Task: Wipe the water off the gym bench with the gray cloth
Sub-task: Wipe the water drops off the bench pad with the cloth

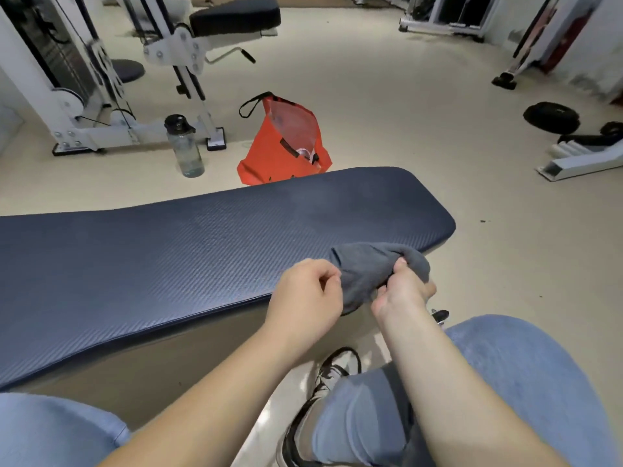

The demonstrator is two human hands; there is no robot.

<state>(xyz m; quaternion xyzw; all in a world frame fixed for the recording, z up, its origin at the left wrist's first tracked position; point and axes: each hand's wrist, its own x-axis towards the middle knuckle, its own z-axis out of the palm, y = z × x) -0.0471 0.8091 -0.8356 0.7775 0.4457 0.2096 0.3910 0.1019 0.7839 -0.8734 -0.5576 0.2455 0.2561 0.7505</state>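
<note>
Right hand (401,291) grips the bunched gray cloth (365,267), thumb on top. Left hand (305,294), fingers curled, pinches the cloth's left edge. The cloth is held at the near edge of the dark blue padded surface (202,247), close to its right end, partly hanging off it. On the floor beyond: orange bag (286,143), with a water bottle (184,146) to its left.

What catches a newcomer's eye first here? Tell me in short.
Both hands at centre: the left hand and right hand hold a bunched gray cloth at the near edge of the dark blue gym bench. Behind the bench, a bright orange bag sits open on the floor, a water bottle to its left.
</note>
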